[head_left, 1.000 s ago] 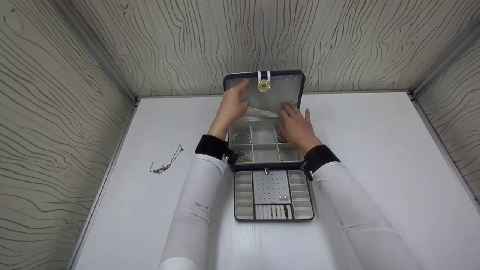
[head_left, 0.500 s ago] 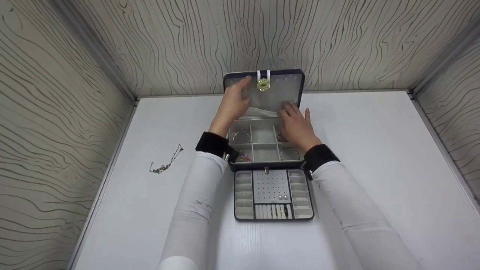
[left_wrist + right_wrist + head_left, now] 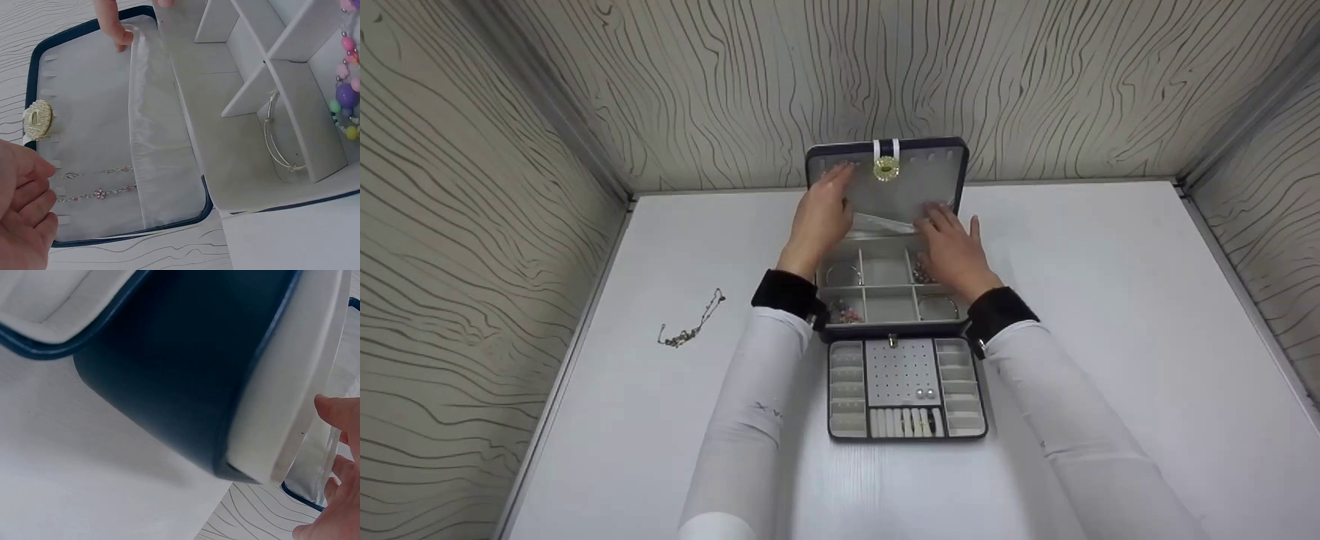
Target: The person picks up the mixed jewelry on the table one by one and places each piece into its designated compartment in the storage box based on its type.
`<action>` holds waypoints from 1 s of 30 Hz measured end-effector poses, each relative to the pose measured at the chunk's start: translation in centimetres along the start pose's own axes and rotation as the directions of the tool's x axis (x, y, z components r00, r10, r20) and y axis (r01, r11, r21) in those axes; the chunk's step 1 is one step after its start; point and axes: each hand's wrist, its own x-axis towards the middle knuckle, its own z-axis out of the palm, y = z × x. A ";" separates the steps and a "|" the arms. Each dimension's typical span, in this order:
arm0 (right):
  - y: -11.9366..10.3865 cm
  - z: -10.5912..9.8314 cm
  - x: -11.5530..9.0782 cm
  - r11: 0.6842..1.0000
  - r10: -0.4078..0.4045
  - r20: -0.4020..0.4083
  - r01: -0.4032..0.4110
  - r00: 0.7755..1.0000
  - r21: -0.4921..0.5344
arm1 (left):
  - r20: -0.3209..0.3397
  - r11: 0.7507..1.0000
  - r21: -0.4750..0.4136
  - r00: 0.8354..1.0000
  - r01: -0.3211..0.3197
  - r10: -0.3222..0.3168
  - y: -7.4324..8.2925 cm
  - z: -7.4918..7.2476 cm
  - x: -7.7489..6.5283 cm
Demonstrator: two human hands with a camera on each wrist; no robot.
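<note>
A dark blue jewellery box has its lid (image 3: 896, 196) raised at the back. Inside the lid, a thin silver chain with pink flowers (image 3: 100, 194) lies in two strands between the small white tabs and the fabric pocket (image 3: 163, 146). My left hand (image 3: 817, 217) reaches over the lid's left side, fingertips by the tabs at the chain's upper ends, its thumb hidden. Fingers of my right hand (image 3: 952, 251) bend over the pocket's top edge and hold it at the right. A gold oval clasp (image 3: 38, 120) hangs from the lid's edge.
In the divided box are a bangle (image 3: 270, 135), a colourful beaded bracelet (image 3: 347, 95) and other jewellery. A fold-out tray (image 3: 904, 371) in front bears pearl studs (image 3: 925, 394) and rings. Left on the white table lies a necklace (image 3: 690, 330). Patterned walls (image 3: 885, 67) enclose the table.
My left hand has turned slightly; its fingers now lie closer together against the lid, and the thumb no longer shows apart. The right hand stays at the pocket.
</note>
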 end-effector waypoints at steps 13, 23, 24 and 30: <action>0.0 0.1 -0.1 1.000 0.011 -0.002 -0.011 1.000 -0.002 | 0.028 0.999 0.035 0.999 0.013 -0.014 0.3 -0.5 0.5; 0.1 0.2 0.0 1.000 0.011 0.002 -0.011 1.000 0.008 | 0.069 0.999 0.047 0.997 0.021 -0.024 0.5 -0.9 0.8; 0.1 0.2 0.0 1.000 0.013 0.005 -0.013 1.000 0.009 | 0.073 0.999 0.048 0.997 0.022 -0.026 0.5 -0.9 0.8; 0.0 0.2 0.0 1.000 0.022 0.020 -0.023 1.000 0.009 | 0.108 0.993 0.118 0.994 0.020 -0.033 0.6 -0.9 0.9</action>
